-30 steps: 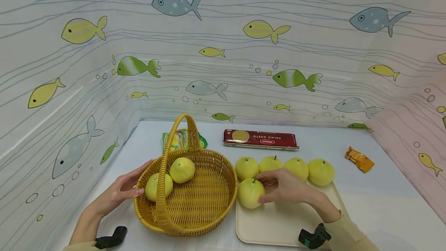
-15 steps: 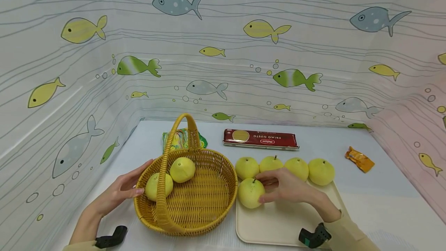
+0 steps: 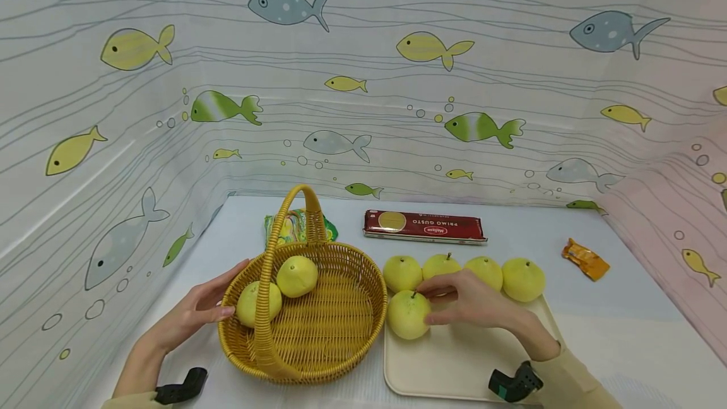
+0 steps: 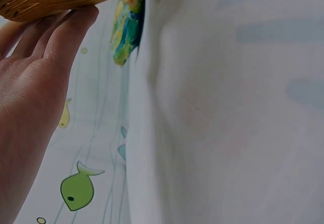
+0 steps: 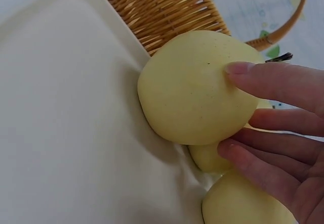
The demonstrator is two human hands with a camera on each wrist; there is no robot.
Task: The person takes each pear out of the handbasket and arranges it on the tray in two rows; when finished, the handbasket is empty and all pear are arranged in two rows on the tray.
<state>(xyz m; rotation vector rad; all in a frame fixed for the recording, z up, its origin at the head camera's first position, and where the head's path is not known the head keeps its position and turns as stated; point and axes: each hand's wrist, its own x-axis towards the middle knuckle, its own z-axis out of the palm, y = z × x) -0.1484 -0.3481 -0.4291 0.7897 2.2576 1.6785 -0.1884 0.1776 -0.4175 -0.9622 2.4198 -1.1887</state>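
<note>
A round yellow-green pear (image 3: 407,315) stands on the near left part of a cream tray (image 3: 449,371). My right hand (image 3: 468,302) is at its right side; in the right wrist view the thumb lies against the pear and the other fingers, loose and spread, are near its far side. To the left is a yellow wicker basket (image 3: 341,358) with a tall handle, holding two pears (image 3: 297,276). My left hand (image 3: 199,308) touches the basket's left side with fairly straight fingers. In the left wrist view its fingertips reach the basket's underside.
Several pears (image 3: 524,280) form a row along the tray's far edge. Behind stand a red biscuit pack (image 3: 425,227) and a green packet (image 3: 298,226), partly hidden by the basket. A small orange packet (image 3: 586,259) lies right. Fish-patterned cloth walls surround the table.
My right hand has shifted slightly right, its thumb drawing back toward the pear's edge. The pear stays in place. My left hand and the basket have not moved.
</note>
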